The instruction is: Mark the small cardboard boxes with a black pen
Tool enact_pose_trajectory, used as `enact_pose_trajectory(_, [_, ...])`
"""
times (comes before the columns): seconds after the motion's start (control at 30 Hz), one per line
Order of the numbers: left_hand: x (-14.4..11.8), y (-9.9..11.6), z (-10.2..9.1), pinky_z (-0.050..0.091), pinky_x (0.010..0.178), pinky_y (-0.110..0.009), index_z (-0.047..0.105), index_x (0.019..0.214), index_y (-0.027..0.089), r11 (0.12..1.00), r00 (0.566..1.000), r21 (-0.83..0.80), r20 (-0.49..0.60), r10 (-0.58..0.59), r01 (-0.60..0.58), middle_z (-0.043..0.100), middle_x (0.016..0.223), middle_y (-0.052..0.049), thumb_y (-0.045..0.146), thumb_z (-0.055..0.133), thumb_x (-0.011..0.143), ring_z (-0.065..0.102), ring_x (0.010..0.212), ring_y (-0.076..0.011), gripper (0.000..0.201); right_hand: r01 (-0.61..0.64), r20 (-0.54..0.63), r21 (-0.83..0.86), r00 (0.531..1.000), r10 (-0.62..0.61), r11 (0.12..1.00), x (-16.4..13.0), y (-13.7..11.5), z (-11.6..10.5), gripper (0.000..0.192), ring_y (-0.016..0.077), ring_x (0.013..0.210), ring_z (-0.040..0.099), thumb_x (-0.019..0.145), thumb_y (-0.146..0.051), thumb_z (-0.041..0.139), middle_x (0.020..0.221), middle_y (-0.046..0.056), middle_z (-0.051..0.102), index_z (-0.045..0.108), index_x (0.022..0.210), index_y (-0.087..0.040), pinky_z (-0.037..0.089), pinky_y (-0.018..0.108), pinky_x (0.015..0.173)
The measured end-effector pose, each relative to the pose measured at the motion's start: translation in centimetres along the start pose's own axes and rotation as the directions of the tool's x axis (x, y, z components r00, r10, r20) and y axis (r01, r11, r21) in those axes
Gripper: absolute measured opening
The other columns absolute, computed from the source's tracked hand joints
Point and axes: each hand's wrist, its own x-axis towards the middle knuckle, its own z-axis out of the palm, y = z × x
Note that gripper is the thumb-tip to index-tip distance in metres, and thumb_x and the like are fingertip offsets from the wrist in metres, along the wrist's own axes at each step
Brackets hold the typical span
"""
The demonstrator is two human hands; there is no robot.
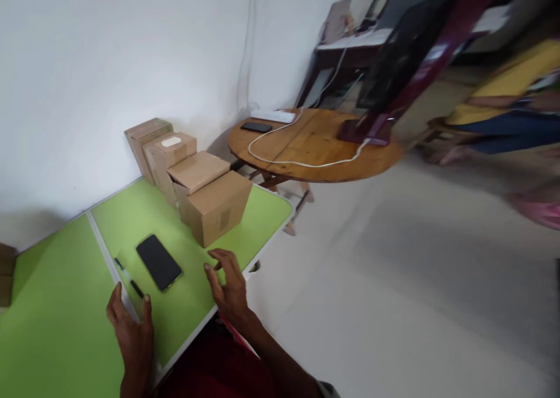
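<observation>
My left hand (132, 334) is over the green table (52, 304), its thumb and fingers apart with nothing between them. Just beyond its fingertips lies a pen (129, 278) with dark ends, beside the table's white seam. A black smartphone (158, 262) rests screen up between my two hands, touched by neither. To the right, my right hand (228, 284) hovers by the table's edge, fingers curved and spread, holding nothing. Nearest to it is the front cardboard box (221, 206), the closest in a row of several boxes.
Another cardboard box (6, 274) shows at the left edge. Beyond the green table, a round wooden table (306, 138) carries a dark phone (256, 127), a white power strip (273, 116), a white cable and a maroon stand-like object (371, 131). A person in yellow (503, 94) sits at right.
</observation>
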Motion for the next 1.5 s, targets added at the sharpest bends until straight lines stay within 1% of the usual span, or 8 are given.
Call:
enact_pose_trajectory(0.13, [1.9,5.3,2.6,0.025,0.138,-0.065,0.029,0.176,0.015,0.98,0.983,-0.158,0.118,0.14,-0.12,0.036,0.177,-0.027,0.063,0.065,0.101,0.033,0.168,-0.0414,0.096,-0.102,-0.404,0.042,0.908,0.11,0.994,5.9,1.7,-3.5,0.048,0.0362,0.143,0.056,0.114,-0.049,0.054,0.151,0.02,0.057,0.053,0.155,-0.025,0.055,0.057,0.111])
enact_pose_trajectory(0.3, [4.8,11.3,8.8,0.009,0.141,-0.061,0.013,0.181,0.016,0.921,0.914,-0.378,0.332,0.233,-0.098,0.012,0.19,-0.023,0.072,0.057,0.103,0.006,0.178,-0.0361,0.105,-0.261,-0.148,0.236,0.942,0.3,0.936,13.3,5.0,-2.9,0.075,0.0324,0.151,0.053,0.112,-0.078,0.029,0.152,0.02,0.064,0.06,0.148,-0.019,0.042,0.059,0.128])
enact_pose_trajectory(0.47, [5.0,12.5,11.6,0.019,0.14,-0.058,0.004,0.181,0.012,0.903,0.836,-0.429,0.491,0.244,-0.012,0.008,0.189,-0.029,0.074,0.053,0.104,0.009,0.177,-0.0372,0.11,-0.25,-0.011,0.24,0.965,0.261,0.938,12.0,4.9,-2.2,0.071,0.0293,0.122,0.07,0.108,-0.08,0.041,0.131,0.016,0.077,0.068,0.132,-0.019,0.059,0.046,0.107])
enact_pose_trajectory(0.77, [2.9,11.2,3.1,0.037,0.135,-0.063,0.034,0.166,0.019,0.83,0.896,-0.527,0.257,0.362,-0.185,0.042,0.175,-0.027,0.057,0.082,0.09,0.043,0.165,-0.0399,0.098,-0.102,0.097,0.305,0.992,0.076,0.947,9.1,-2.7,-7.4,0.055,0.0344,0.134,0.07,0.11,-0.065,0.056,0.144,0.012,0.074,0.066,0.149,-0.028,0.056,0.051,0.116])
enact_pose_trajectory(1.0, [-0.2,6.7,-6.0,0.068,0.097,-0.068,0.065,0.15,0.023,0.9,0.981,-0.412,0.177,-0.076,0.144,0.079,0.122,-0.018,0.07,0.091,0.077,0.075,0.122,-0.0459,0.091,-0.077,0.366,0.411,0.926,-0.088,0.908,9.6,-7.0,-6.0,0.083,0.0403,0.155,0.056,0.1,-0.081,0.064,0.167,0.014,0.06,0.057,0.166,-0.031,0.049,0.059,0.125])
enact_pose_trajectory(1.2, [-0.1,6.0,-10.9,0.071,0.09,-0.061,0.041,0.173,0.026,0.903,0.997,-0.421,0.026,-0.076,0.08,0.072,0.146,-0.021,0.071,0.094,0.071,0.077,0.12,-0.0439,0.124,-0.215,0.534,0.448,0.842,-0.068,0.868,8.2,-7.8,-2.5,0.08,0.0355,0.132,0.071,0.094,-0.08,0.075,0.147,0.015,0.071,0.068,0.153,-0.027,0.06,0.048,0.11])
enact_pose_trajectory(1.33, [0.7,6.3,-12.4,0.046,0.125,-0.073,-0.001,0.181,0.042,0.924,0.989,-0.381,-0.136,-0.061,0.004,0.022,0.189,-0.015,0.072,0.082,0.086,0.03,0.171,-0.0477,0.13,-0.311,0.622,0.44,0.783,-0.035,0.842,7.2,-8.8,-1.2,0.075,0.0329,0.121,0.075,0.099,-0.082,0.065,0.146,0.014,0.073,0.071,0.151,-0.029,0.065,0.046,0.1])
enact_pose_trajectory(1.5, [1.7,4.5,-13.5,0.057,0.115,-0.072,0.035,0.177,0.037,0.861,0.953,-0.449,-0.059,-0.296,0.24,0.036,0.184,-0.012,0.083,0.061,0.093,0.047,0.16,-0.0503,0.099,-0.199,0.712,0.499,0.649,-0.268,0.844,6.6,-11.1,-1.4,0.101,0.0393,0.147,0.063,0.092,-0.082,0.076,0.169,0.017,0.057,0.046,0.174,-0.03,0.061,0.053,0.114])
